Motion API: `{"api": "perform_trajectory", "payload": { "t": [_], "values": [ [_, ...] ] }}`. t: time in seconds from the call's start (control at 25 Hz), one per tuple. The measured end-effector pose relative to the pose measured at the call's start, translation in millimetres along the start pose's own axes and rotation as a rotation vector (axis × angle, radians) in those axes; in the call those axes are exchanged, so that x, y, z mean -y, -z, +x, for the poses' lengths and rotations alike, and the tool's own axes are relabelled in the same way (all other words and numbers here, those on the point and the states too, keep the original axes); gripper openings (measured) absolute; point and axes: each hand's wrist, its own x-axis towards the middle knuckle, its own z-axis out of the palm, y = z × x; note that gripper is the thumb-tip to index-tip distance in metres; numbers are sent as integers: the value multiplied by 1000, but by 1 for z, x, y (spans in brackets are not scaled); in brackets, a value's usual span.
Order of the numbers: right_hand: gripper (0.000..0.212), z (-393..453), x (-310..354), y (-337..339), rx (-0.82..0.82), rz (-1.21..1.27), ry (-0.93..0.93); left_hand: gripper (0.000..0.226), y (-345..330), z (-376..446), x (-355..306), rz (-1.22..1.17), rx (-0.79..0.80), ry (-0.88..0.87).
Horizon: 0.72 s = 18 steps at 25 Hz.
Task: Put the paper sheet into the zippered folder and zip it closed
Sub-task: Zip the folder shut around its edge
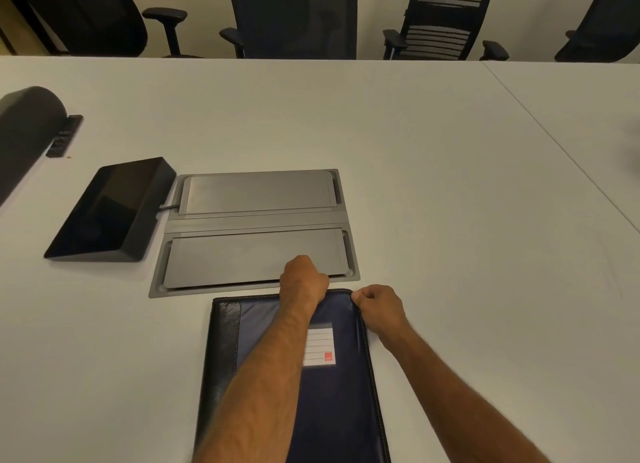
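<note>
**Two hands at the folder's far edge: zipping in hand**

One dark blue zippered folder (pixel 332 386) with a black leather spine lies closed on the white desk (pixel 450 185). The left hand (pixel 304 278) is curled at its far edge, its grasp hidden. The right hand (pixel 377 307) pinches the far right corner, probably the zip pull. No paper sheet is visible, presumably inside. Next, a steady pull along the edge is called for.

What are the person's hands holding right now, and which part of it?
Both hold the zippered folder at its far edge. The left hand grips the top edge; the right hand pinches the top right corner, probably at the zipper pull, which is hidden.
</note>
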Motion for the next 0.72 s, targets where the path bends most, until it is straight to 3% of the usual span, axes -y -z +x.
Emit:
{"api": "perform_trajectory", "payload": {
  "t": [0.32,0.6,0.72],
  "values": [
    [33,1,0,0,-7,-56,27,30,27,5,43,-24,-96,68],
    [29,1,-2,-1,-8,-61,18,15,67,0,83,132,-183,161],
    [29,1,-2,-2,-12,-60,17,13,78,0,101,54,-202,215]
  ]
}}
